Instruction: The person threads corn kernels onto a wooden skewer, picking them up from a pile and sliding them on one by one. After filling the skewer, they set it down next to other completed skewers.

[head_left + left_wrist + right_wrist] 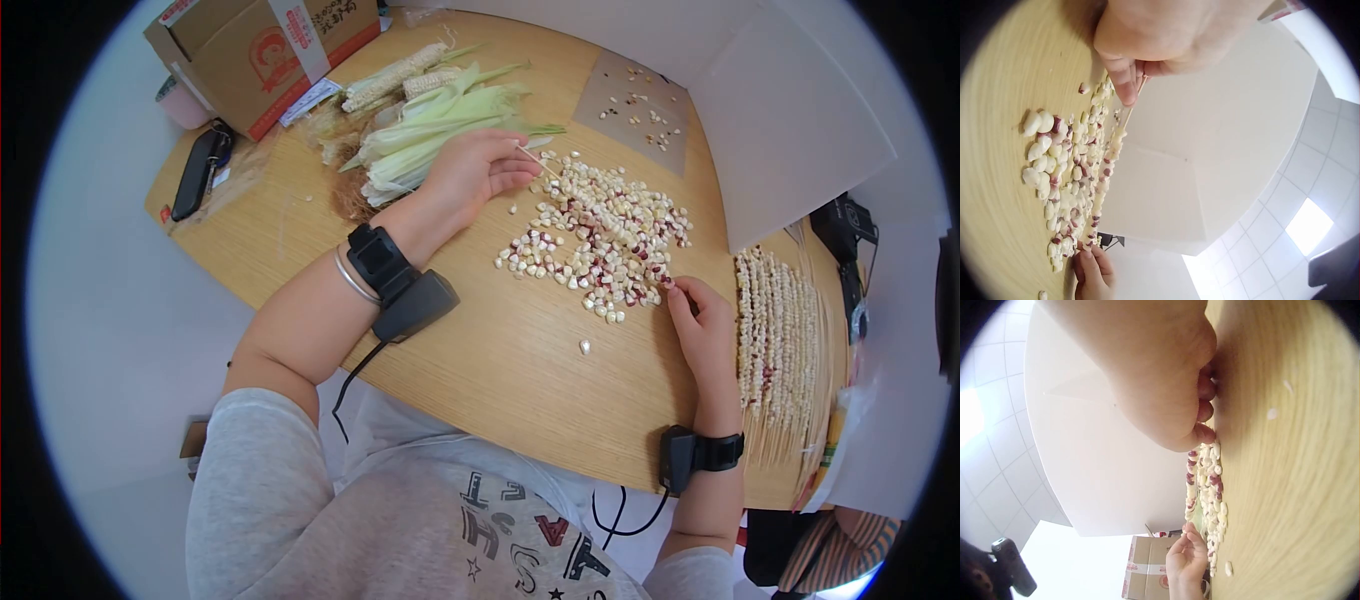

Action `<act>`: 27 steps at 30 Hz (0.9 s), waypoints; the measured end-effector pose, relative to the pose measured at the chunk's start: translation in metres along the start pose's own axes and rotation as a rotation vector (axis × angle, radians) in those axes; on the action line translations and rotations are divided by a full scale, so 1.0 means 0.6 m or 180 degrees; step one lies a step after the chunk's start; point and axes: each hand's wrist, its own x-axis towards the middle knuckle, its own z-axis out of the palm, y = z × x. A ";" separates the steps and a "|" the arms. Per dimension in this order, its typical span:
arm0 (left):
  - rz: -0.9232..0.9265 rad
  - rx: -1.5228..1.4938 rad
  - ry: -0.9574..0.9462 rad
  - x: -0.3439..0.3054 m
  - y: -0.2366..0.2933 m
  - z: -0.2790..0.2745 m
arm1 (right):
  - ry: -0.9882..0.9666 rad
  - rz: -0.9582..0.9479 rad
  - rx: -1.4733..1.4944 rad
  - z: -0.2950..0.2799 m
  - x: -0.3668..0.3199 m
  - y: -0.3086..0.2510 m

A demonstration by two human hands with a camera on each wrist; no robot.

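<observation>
My left hand [478,172] pinches the bare end of a thin wooden skewer [1127,117]. White and dark red corn kernels [1104,181] are threaded along the rest of it. The skewer slants over a pile of loose corn kernels [560,262] on the table. At its far end, my right hand [705,325] pinches a corn kernel [668,284] between thumb and fingertips, at the pile's right edge. In the right wrist view the other right fingers [1205,411] are curled close above the wood.
Corn husks [430,135] and stripped cobs [395,76] lie at the back left beside a cardboard box [262,55]. On the right are rows of kernel-threaded skewers [775,340]. A grey mat [640,85] holds scattered kernels. One stray kernel [585,347] lies near the front.
</observation>
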 end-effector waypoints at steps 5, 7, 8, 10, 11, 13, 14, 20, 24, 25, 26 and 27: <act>0.0009 0.0114 -0.0018 0.001 -0.001 -0.002 | -0.0011 -0.0016 -0.0004 0.000 0.000 0.004; -0.0002 0.0033 -0.0052 -0.002 0.002 0.000 | 0.0035 -0.0068 -0.0050 0.000 0.000 0.000; -0.0001 0.0035 -0.0052 -0.002 0.003 0.000 | 0.0037 -0.0070 -0.0049 0.000 0.000 -0.001; -0.0240 -0.0475 -0.0067 0.001 0.005 0.000 | 0.0004 -0.0051 0.0138 0.001 -0.001 -0.002; -0.0249 -0.0474 -0.0071 0.000 0.004 0.001 | 0.0007 -0.0041 0.0138 0.000 -0.002 -0.002; -0.0283 -0.0473 -0.0013 -0.001 0.006 0.003 | -0.0044 0.0052 0.0197 -0.001 -0.001 -0.002; -0.0280 -0.0476 -0.0010 -0.001 0.004 0.002 | -0.0047 0.0048 0.0195 -0.001 -0.001 -0.002; -0.0072 -0.0346 -0.0095 0.001 0.003 0.003 | 0.0013 -0.0023 0.0123 0.000 0.000 0.001; -0.0018 -0.0206 -0.0067 0.004 0.002 0.000 | -0.0024 -0.0036 0.0084 -0.001 0.000 0.005; -0.0015 -0.0217 -0.0115 0.004 0.003 -0.001 | -0.0040 -0.0042 0.0046 0.000 0.001 0.005; -0.0014 -0.0212 -0.0114 0.004 0.004 -0.002 | -0.0039 -0.0043 0.0050 0.000 0.001 0.004; 0.0002 -0.0194 -0.0121 0.004 0.004 -0.002 | -0.0019 -0.0048 0.0071 0.001 0.000 0.003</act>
